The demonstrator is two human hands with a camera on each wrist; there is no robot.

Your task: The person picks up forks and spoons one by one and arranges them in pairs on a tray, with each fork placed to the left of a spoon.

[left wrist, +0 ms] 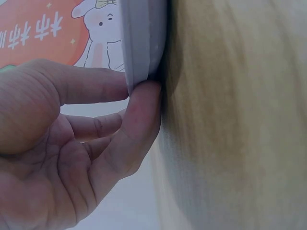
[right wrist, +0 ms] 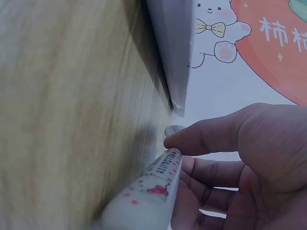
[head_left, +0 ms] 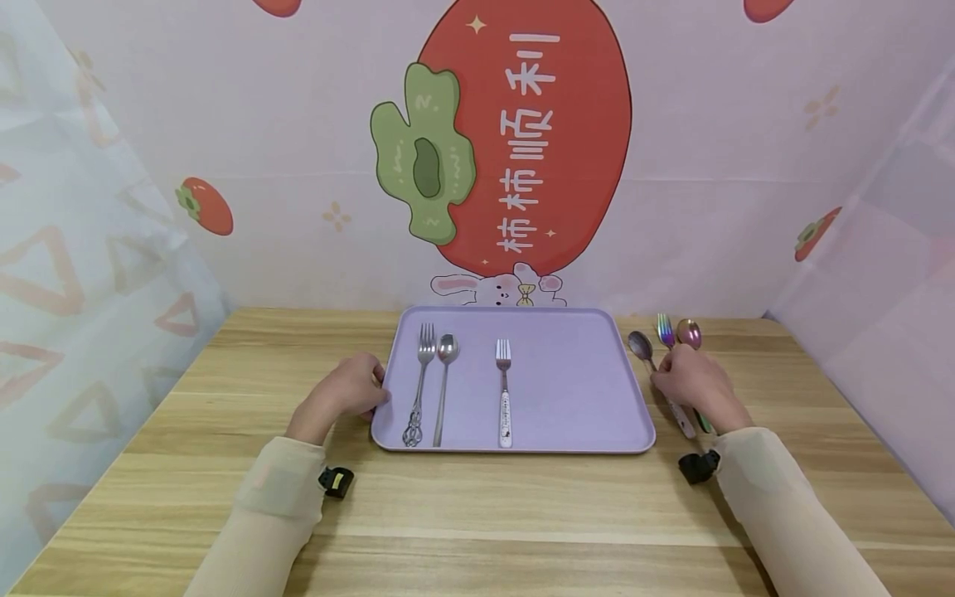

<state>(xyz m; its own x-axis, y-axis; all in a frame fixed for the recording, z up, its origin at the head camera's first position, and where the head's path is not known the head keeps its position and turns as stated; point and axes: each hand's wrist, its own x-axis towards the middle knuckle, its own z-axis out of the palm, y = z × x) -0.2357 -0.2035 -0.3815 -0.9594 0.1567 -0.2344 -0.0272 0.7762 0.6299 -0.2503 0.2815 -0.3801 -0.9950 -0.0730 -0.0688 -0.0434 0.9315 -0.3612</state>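
A lilac tray [head_left: 567,381] lies on the table, bearing an ornate silver fork [head_left: 425,348], a long-handled silver spoon [head_left: 447,348] and a fork with a printed white handle [head_left: 506,414]. My left hand [head_left: 346,385] pinches the tray's left edge, thumb above and a finger beneath in the left wrist view. To the right of the tray, my right hand [head_left: 694,381] pinches a spoon [head_left: 640,344] by its printed white handle [right wrist: 148,196]. A rainbow-coloured fork [head_left: 665,327] and a coppery-pink spoon [head_left: 690,333] lie beside it; the hand partly hides their handles.
The wooden table [head_left: 477,522] extends in front of the tray and to both sides. Behind it stands a backdrop [head_left: 298,249] printed with a large red fruit and a rabbit. Patterned sheets flank the table on the left and right.
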